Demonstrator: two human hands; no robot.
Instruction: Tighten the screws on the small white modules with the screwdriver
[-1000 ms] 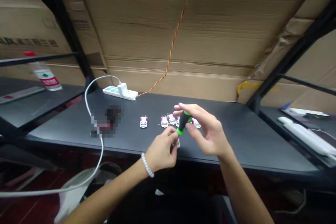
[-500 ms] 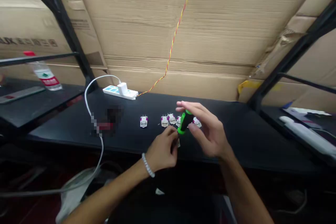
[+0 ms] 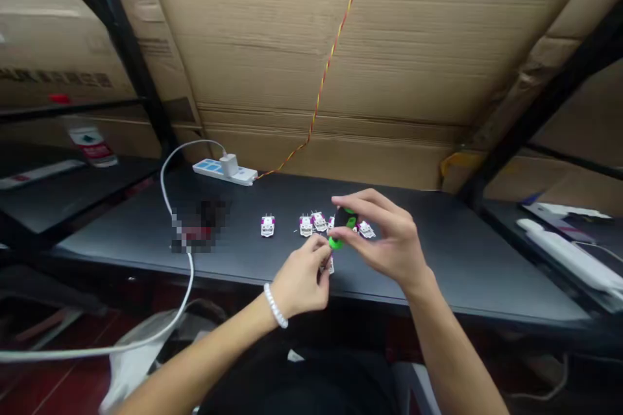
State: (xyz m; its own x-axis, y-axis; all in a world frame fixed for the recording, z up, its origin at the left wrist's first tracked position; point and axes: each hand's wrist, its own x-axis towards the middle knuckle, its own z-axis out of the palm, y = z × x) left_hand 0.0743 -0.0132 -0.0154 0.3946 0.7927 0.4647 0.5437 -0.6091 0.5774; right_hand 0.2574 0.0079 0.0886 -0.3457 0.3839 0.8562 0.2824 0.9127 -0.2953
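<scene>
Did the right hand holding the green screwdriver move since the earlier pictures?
Yes, a little, to the right: the right hand has its fingertips further from the small white piece.

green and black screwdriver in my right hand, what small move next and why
Probably tip the green-and-black screwdriver down toward the small white part pinched in the left hand. The right hand holds the screwdriver by its fingertips just above that part, with the green end pointing toward it. The tip is hidden, so line it up slowly.
</scene>
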